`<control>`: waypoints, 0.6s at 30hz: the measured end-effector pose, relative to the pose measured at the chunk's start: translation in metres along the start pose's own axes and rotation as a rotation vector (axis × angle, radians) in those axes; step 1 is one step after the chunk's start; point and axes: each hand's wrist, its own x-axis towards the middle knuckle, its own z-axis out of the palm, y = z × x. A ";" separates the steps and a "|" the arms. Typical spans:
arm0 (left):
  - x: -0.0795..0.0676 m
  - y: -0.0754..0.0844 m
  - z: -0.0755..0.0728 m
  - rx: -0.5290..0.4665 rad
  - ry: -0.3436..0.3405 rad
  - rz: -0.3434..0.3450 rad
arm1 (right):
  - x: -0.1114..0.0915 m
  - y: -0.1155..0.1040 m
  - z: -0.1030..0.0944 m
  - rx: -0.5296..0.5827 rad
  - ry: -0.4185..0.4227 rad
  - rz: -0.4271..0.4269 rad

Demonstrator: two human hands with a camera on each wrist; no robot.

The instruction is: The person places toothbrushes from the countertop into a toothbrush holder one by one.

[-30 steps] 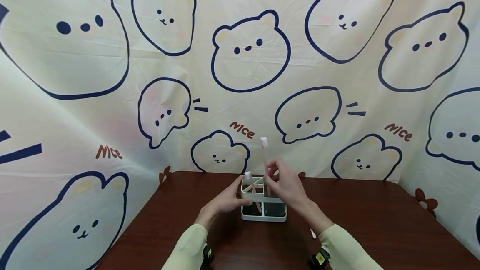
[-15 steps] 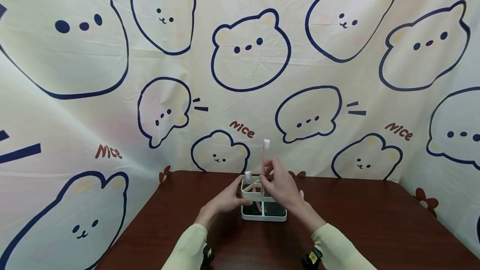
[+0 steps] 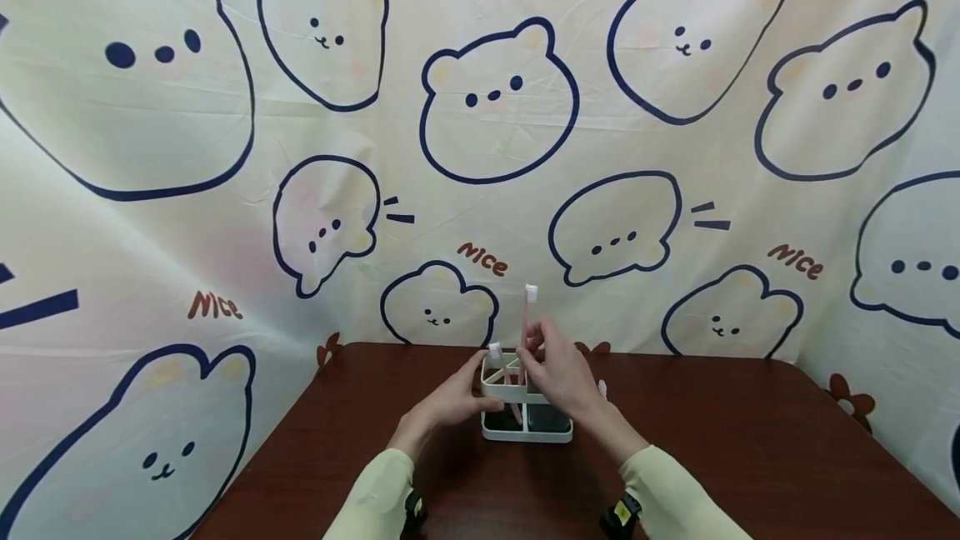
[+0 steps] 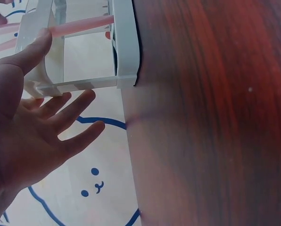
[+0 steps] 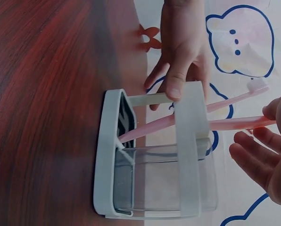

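Observation:
A pale toothbrush holder (image 3: 528,437) stands on the table, with a divided upper rack and a clear cup (image 5: 159,179) in one side. My left hand (image 3: 447,400) grips the rack's left side, thumb on the front and fingers against the side. One pink toothbrush (image 5: 152,128) leans inside the holder, its white head up. Above the rack, my right hand (image 3: 562,369) pinches a second pink toothbrush (image 3: 525,319) by its handle, bristles upward. This toothbrush's lower end is at the rack's divided openings, left of the cup.
A small white tip (image 3: 602,388) shows beside the right wrist, the rest hidden behind the arm. The dark brown table (image 3: 705,440) runs back to a cream curtain (image 3: 495,140) printed with bears.
My right hand has shifted left with its toothbrush, which now stands more upright and slightly lower. The left hand and the holder have stayed in place.

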 end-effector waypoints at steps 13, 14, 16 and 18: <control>0.000 0.000 -0.002 0.013 -0.006 -0.010 | -0.003 0.013 0.011 -0.198 -0.044 0.004; 0.000 0.000 -0.002 0.013 -0.006 -0.011 | -0.002 0.014 0.012 -0.218 -0.039 -0.007; 0.001 0.001 -0.002 0.016 -0.005 -0.011 | -0.003 0.016 0.014 -0.266 -0.022 -0.031; 0.001 0.001 -0.002 0.021 -0.006 -0.008 | -0.003 0.019 0.017 -0.315 0.004 -0.042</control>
